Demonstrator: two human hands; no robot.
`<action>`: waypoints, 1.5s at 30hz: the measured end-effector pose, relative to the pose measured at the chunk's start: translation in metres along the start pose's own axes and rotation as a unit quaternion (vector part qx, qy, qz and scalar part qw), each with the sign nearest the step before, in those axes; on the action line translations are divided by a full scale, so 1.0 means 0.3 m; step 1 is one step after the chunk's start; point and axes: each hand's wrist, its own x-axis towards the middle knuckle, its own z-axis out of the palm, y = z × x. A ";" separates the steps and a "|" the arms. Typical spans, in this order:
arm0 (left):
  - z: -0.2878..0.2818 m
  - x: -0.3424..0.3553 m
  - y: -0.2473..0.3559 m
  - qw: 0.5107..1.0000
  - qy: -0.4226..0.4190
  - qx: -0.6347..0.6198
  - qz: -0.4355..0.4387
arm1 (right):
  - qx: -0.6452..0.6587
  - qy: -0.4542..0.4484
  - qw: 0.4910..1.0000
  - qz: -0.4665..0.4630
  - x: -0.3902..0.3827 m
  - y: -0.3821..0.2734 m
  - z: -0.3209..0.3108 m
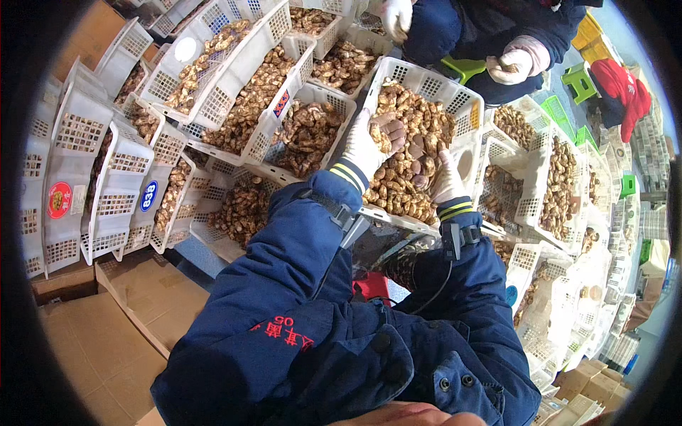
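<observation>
A white perforated plastic crate [472,106] in front of me holds many brown and yellowish mushrooms [408,202]. At its left side my left hand [366,149], in a white glove with a darker palm, is turned partly upward. Its fingers curl round a mushroom [381,137]. Over the crate's right side is my right hand [447,181], also gloved, low against the pile. Its fingers point in among the mushrooms and blend with the brown caps, so whether they grip one is unclear.
Mushroom-filled crates [312,135] stand close on the left, with others [547,177] on the right. Across from me sits a person whose gloved hand [515,64] is near a green stool [463,69]. Flattened cardboard [106,319] lies lower left. A red garment [620,89] is far right.
</observation>
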 end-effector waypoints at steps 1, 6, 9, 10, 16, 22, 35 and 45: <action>-0.003 0.000 -0.001 1.000 -0.003 -0.006 0.003 | 0.000 0.000 1.000 0.001 0.010 0.004 -0.019; -0.008 0.004 0.000 1.000 -0.008 -0.018 0.003 | 0.021 -0.083 0.996 0.007 -0.034 -0.043 0.022; 0.004 0.003 0.011 1.000 -0.003 0.007 0.008 | 0.102 -0.129 0.986 -0.001 -0.010 -0.058 -0.012; 0.008 -0.002 0.016 1.000 -0.011 0.004 0.004 | 0.089 -0.055 0.994 -0.006 -0.013 -0.063 -0.039; 0.030 -0.073 0.111 0.996 -0.077 -0.011 0.050 | -0.132 0.040 0.990 0.016 0.067 -0.018 -0.134; 0.010 -0.041 0.087 0.999 -0.036 0.012 0.015 | -0.681 0.115 0.722 -0.037 0.224 0.195 -0.316; 0.001 -0.005 0.031 0.997 0.003 0.082 0.000 | -0.735 0.057 0.674 0.045 0.344 0.174 -0.386; -0.020 -0.007 0.024 0.996 -0.011 0.086 -0.020 | -0.886 0.042 0.461 -0.032 0.288 0.204 -0.242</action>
